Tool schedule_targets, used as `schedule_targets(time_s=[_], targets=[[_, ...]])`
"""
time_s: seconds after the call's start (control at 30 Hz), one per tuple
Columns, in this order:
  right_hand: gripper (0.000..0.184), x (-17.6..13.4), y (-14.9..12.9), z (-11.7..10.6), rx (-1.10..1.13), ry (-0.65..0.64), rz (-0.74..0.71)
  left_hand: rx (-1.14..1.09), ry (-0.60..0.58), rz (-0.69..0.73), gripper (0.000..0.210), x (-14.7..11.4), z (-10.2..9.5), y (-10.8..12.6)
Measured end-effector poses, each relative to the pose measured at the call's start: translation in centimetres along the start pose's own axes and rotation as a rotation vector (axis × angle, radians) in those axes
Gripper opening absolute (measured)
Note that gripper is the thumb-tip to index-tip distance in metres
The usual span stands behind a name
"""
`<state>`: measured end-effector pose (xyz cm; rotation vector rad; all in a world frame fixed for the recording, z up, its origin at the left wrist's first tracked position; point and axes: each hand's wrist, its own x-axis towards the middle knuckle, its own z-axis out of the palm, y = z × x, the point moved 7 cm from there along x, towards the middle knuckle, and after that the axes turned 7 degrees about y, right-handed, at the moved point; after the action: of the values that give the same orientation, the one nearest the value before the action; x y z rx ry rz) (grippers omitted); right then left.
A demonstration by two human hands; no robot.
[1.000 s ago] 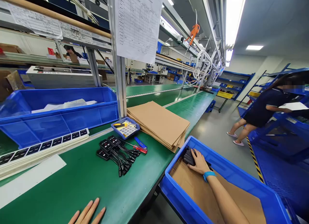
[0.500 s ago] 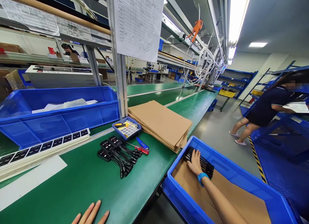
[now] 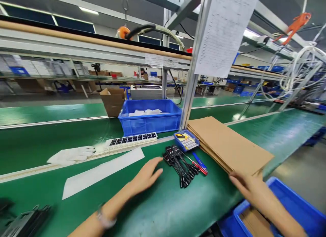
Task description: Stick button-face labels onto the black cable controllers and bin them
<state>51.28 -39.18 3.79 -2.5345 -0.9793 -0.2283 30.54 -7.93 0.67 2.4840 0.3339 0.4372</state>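
Since black boxes [image 3: 170, 151] lie bunched on bench [image 3: 158, 209], work looks not done. Left hand [image 3: 145, 176] open, empty, beside them. Right hand [image 3: 251, 186] blurry near cardboard [image 3: 229, 147]; can't tell grip.

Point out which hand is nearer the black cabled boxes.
Left. The left hand is just left of the black cabled boxes; the right hand is farther off, to their right, by the cardboard stack.

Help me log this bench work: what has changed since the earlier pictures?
The right hand came off the black parts in the low blue plastic bin, up to the brown cardboard stack; the left hand moved forward, nearer the black square cabled devices. Neither clearly holds anything. The stack and devices stayed put.
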Motion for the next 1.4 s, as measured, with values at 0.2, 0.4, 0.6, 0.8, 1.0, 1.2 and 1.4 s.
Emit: schedule_targets(time_s=[0.2, 0.4, 0.6, 0.8, 1.0, 1.2, 1.4], targets=[[0.05, 5.2, -16.0, 9.5, 0.029, -0.193, -0.092, -0.096, 0.054, -0.207, 0.051, 9.7, 1.7, -3.5], [0.087, 5.1, -17.4, 14.0, -0.021, -0.248, -0.036, -0.176, -0.042, -0.155, 0.063, 8.9, 3.1, -2.9], [0.073, 2.7, -16.3, 14.4, 0.28, -0.405, -0.043, -0.327, -0.088, -0.129, 0.043, 3.6, 2.4, -2.9], [0.043, 4.5, -16.8, 14.5, 0.274, -0.317, -0.093, -0.398, -0.128, -0.139, 0.042, -0.4, 1.8, -2.5], [0.016, 3.2, -19.0, 14.9, 0.307, -0.289, -0.187, -0.364, -0.103, -0.044, 0.045, -3.0, 0.5, -1.3], [0.025, 1.9, -18.6, 13.5, 0.366, -0.262, -0.223, -0.219, -0.191, 0.151, 0.048, -5.4, 0.6, 0.2], [0.029, 0.4, -18.2, 11.8, 0.493, -0.312, -0.173, -0.1, -0.203, 0.232, 0.047, -6.8, 1.0, 1.4]])
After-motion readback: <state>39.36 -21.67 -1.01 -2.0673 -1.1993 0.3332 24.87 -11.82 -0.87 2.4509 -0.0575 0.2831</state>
